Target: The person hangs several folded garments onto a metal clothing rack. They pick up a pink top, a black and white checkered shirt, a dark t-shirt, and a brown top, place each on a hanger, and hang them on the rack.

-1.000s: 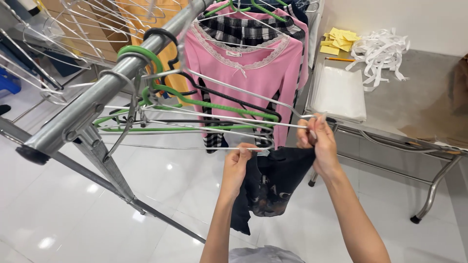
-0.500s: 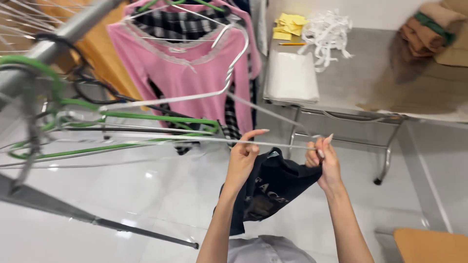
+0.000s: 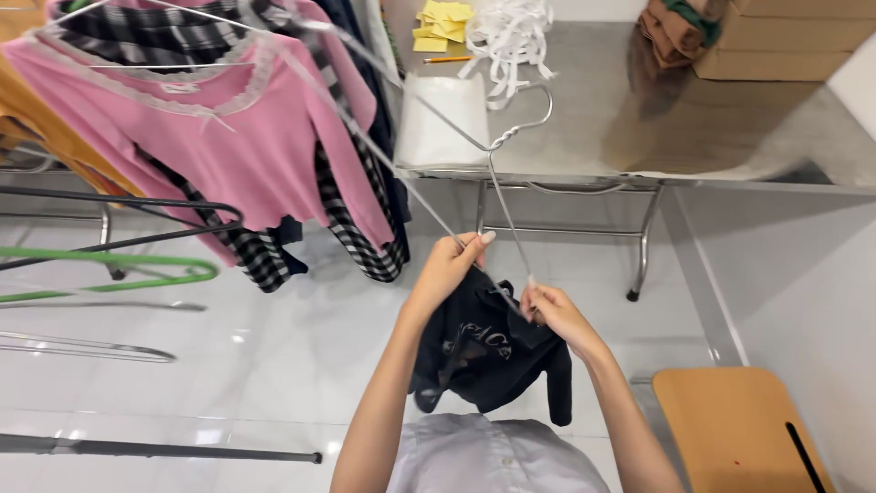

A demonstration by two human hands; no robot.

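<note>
The black garment hangs limp and light between your hands, above the floor, so grip it by the fabric edge. Your left hand pinches its top; your right hand pinches the thin, springy wire hanger before the bench.

**What sits on the tabletop**

The grey metal tabletop holds yellow papers, a pencil, white straps, a white bag, brown cloth and a cardboard box. Below is shiny white floor.
</note>
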